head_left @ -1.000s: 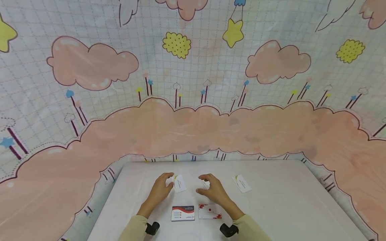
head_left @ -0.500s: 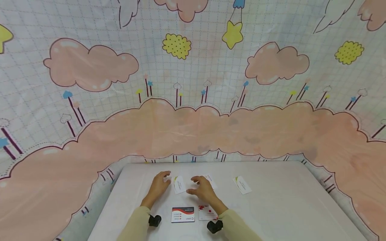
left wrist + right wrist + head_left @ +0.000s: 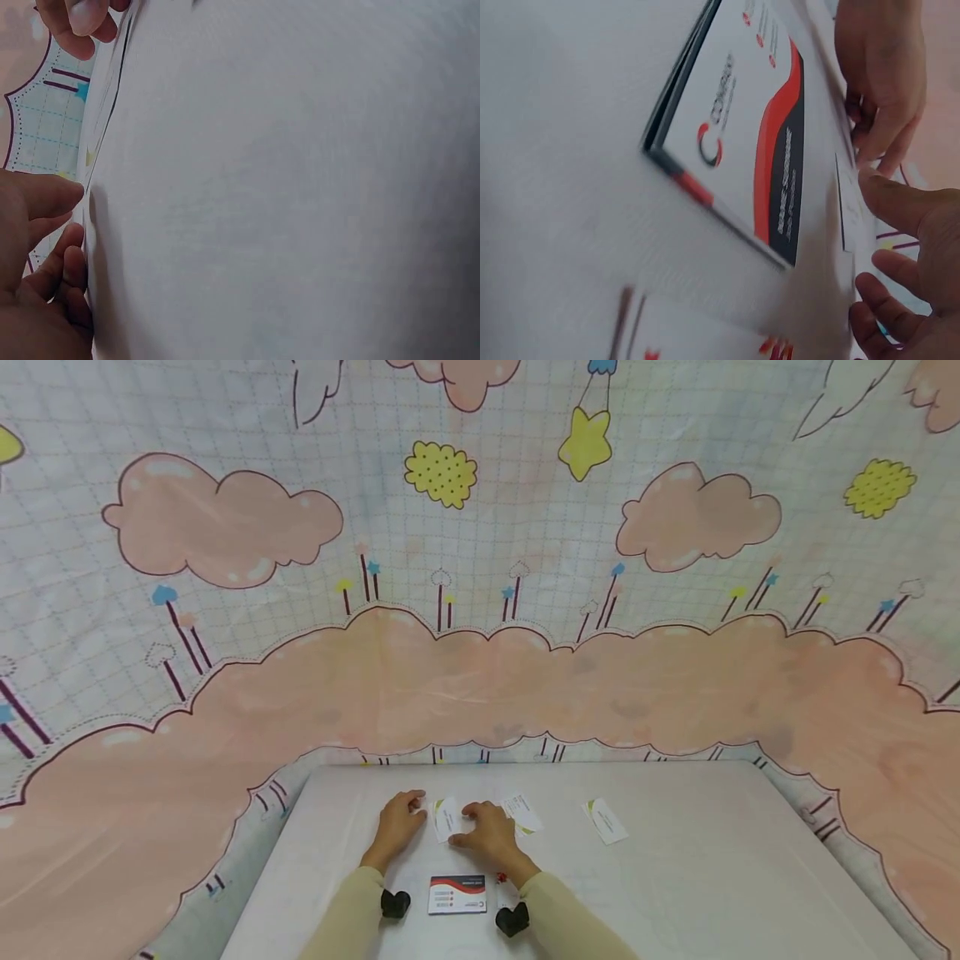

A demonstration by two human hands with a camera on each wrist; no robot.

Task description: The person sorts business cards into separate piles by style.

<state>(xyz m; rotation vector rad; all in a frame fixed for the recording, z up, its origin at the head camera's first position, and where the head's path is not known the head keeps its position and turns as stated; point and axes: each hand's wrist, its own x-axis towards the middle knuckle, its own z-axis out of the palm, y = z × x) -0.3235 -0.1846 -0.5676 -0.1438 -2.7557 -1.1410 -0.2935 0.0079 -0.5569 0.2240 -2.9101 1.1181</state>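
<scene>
A white business card (image 3: 446,818) with a green corner lies on the table between the two hands in the head view. My left hand (image 3: 400,828) is beside its left edge, fingers loosely bent and thumb apart from them. My right hand (image 3: 489,837) reaches in from the other side, thumb and fingertips spread around the card's right edge. In the right wrist view, this card (image 3: 847,206) shows edge-on near the right thumb. Both hands also appear in the left wrist view, the left hand (image 3: 45,262) low and the right hand (image 3: 79,22) at the top.
Two more green-cornered cards lie to the right, one card (image 3: 522,812) just behind the right hand and another card (image 3: 606,821) farther off. Nearer the person sits a stack of red, black and white business cards (image 3: 457,894). A red-flowered card (image 3: 501,879) is mostly hidden by the right sleeve.
My right hand has moved left, from the middle card to the left card, uncovering the middle one. The left hand has shifted only slightly. The right forearm now covers most of the red-flowered card.
</scene>
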